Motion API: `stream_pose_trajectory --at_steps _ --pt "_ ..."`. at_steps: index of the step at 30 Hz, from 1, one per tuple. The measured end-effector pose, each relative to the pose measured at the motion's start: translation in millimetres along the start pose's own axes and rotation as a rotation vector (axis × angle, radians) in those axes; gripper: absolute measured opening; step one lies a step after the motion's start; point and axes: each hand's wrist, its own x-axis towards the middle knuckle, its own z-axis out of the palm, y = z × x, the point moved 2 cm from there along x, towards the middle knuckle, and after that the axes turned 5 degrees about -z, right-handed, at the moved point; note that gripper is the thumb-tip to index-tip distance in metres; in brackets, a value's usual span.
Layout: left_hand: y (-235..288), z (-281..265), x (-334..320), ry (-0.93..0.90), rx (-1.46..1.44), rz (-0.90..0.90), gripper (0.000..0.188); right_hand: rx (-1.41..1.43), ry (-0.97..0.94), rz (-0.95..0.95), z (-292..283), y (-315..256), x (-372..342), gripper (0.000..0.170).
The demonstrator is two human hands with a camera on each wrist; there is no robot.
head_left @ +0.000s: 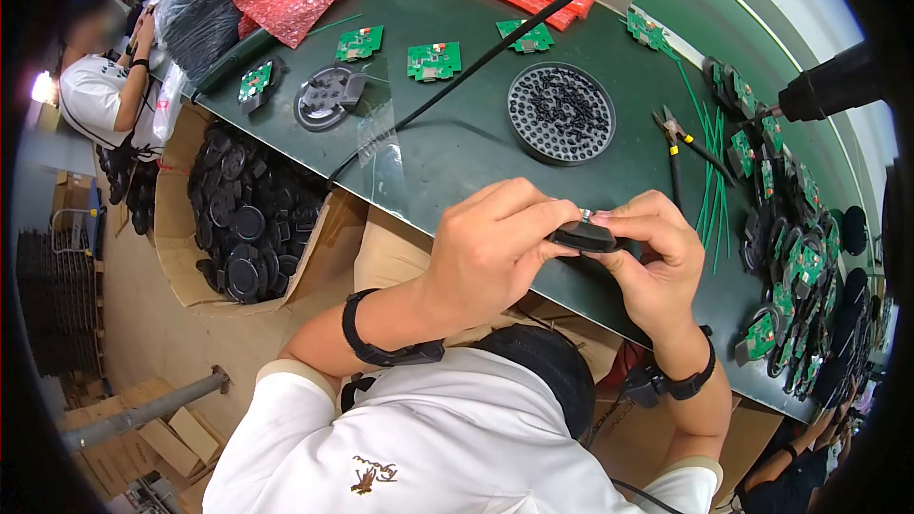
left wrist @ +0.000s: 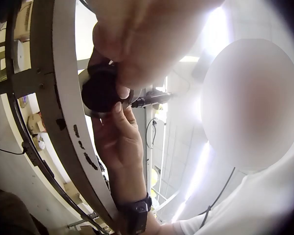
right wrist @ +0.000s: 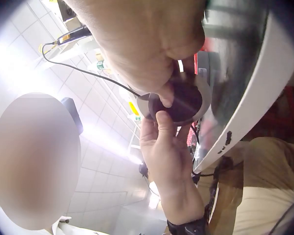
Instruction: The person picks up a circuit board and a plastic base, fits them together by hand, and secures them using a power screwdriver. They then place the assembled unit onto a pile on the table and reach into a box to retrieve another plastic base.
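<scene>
Close to the table's front edge, both hands hold a round black plastic housing [head_left: 585, 237] between them. My left hand [head_left: 495, 246] grips its left side, while the right hand [head_left: 655, 252] pinches the opposite side with thumb and fingers. Seen from below in the right wrist view, the housing [right wrist: 188, 104] has a dark flat face, with both thumbs against it. In the left wrist view the same housing [left wrist: 99, 92] shows as a dark disc. Its upper side is mostly hidden by the fingers.
Behind the hands stands a round tray [head_left: 562, 114] of small black parts. Cutters [head_left: 677, 148] and green wires [head_left: 714, 181] lie to the right, beside piled circuit-board assemblies [head_left: 800, 266]. A cardboard box [head_left: 176, 262] of black housings is at left; a black cable [head_left: 495, 54] crosses above the table.
</scene>
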Motion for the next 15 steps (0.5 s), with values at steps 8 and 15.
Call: stream_pose_trajectory --at_steps 8,15 --pt "11 -8 2 -0.089 -0.157 -0.109 0.036 0.083 -0.018 0.058 0 5 -1 0.027" --pt "6 -2 -1 -0.063 -0.185 -0.101 0.038 0.099 -0.013 0.066 2 5 0 0.028"
